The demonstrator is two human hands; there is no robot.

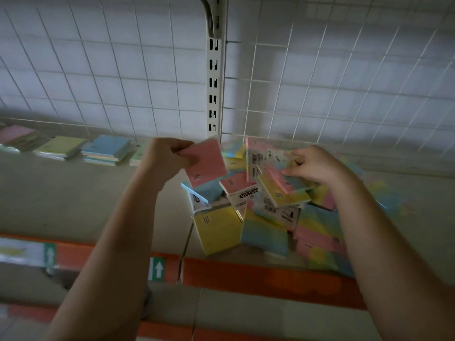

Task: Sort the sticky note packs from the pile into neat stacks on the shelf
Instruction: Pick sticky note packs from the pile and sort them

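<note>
- Already, at about nine o'clock along the back of the pale shelf board, a row of low, flat stacks of pastel sticky note packs stands: a pink-topped one farthest left, a yellow-green one, a blue-topped one, and the edge of another partly hidden behind the left wrist. These look squared up, so I judge part of the sorting done.
- Near the centre, the left hand is raised off the shelf, fingers and thumb pinching the upper left corner of a pink-faced sticky note pack, tilted, with a blue layer showing at its lower edge.
- At about three o'clock, the loose multicoloured pile of sticky note packs lies jumbled, packs leaning at all angles, some showing barcode backs.
- On the pile's upper part, the right hand reaches in with curled fingers on a pink-and-yellow pack; whether it truly grips it, I cannot tell.
- Most of the work appears left: the pile is far bulkier than the stacks.
- Along six o'clock runs the shelf's orange front strip with green arrow labels.
</note>
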